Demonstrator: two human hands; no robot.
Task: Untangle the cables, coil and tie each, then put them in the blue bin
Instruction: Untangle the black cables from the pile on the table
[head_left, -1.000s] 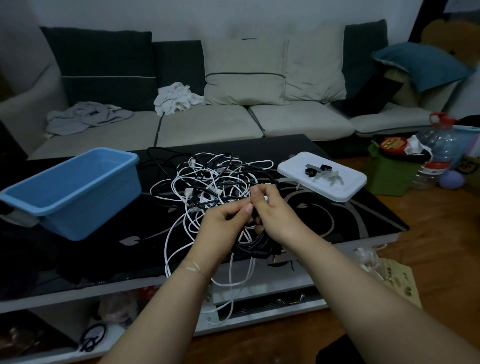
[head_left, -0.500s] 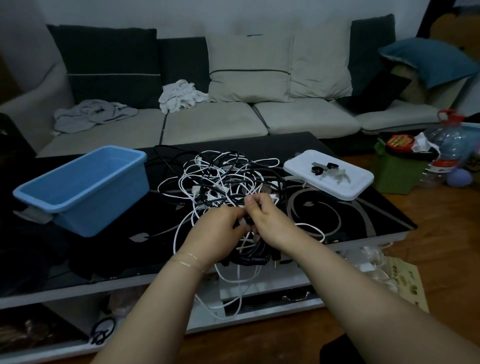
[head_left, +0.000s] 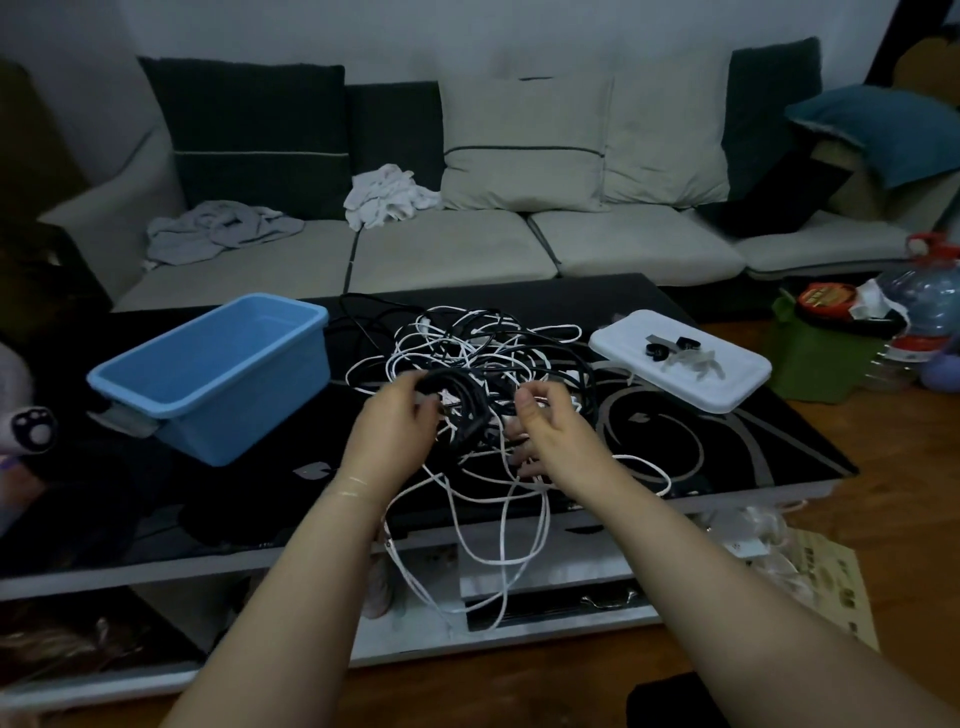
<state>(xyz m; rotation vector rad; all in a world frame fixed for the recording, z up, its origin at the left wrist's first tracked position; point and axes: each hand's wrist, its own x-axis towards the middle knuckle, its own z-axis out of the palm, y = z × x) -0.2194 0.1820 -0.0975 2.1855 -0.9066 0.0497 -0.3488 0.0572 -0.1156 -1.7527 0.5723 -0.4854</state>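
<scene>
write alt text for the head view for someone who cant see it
Two bare hands, left hand and right hand, work a tangle of black and white cables on a dark coffee table. An empty blue bin sits left, a white lid right.

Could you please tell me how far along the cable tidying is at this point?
Nothing looks finished: the blue bin is empty, and the black and white cables sit in one tangle on the table, some white loops hanging over its front edge. In hand: the left hand grips a bundle of black cable while the right hand is open beside it. Separating, coiling, tying and binning all remain.
</scene>
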